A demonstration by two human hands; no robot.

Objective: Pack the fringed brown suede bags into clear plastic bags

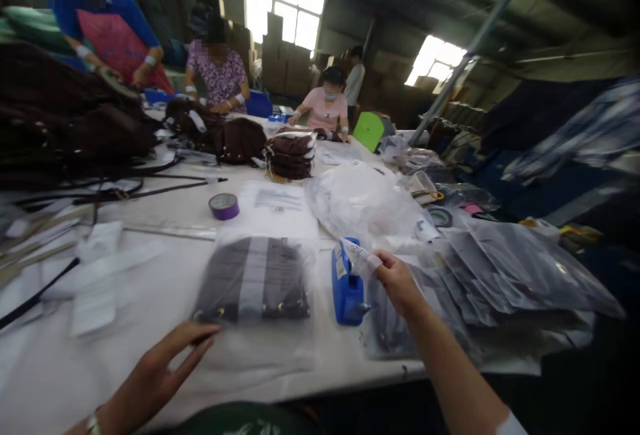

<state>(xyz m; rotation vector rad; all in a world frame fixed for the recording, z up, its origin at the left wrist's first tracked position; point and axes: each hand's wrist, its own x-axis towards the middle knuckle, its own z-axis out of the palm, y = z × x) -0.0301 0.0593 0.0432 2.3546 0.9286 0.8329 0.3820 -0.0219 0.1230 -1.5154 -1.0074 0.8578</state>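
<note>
In front of me a folded dark-brown item with metal eyelets (pixel 225 275) lies flat inside a clear plastic bag (pixel 280 348), a pale band across its middle. The thumb and forefinger of my left hand (pixel 155 368) come together at the plastic bag's lower left edge. My right hand (pixel 400 282) pinches the end of a white printed strip (pixel 357 256), possibly tape or a label. This strip reaches to the top of a blue tape dispenser (pixel 345 288) standing right of the plastic bag.
Bagged dark items (pixel 500 268) are piled at right. A purple tape roll (pixel 223 206), white sheets (pixel 280 205) and crumpled plastic (pixel 365 195) lie beyond. Brown bags (pixel 70 108), straps and paper strips (pixel 95 308) cover the left. Several people work across the table (pixel 165 215).
</note>
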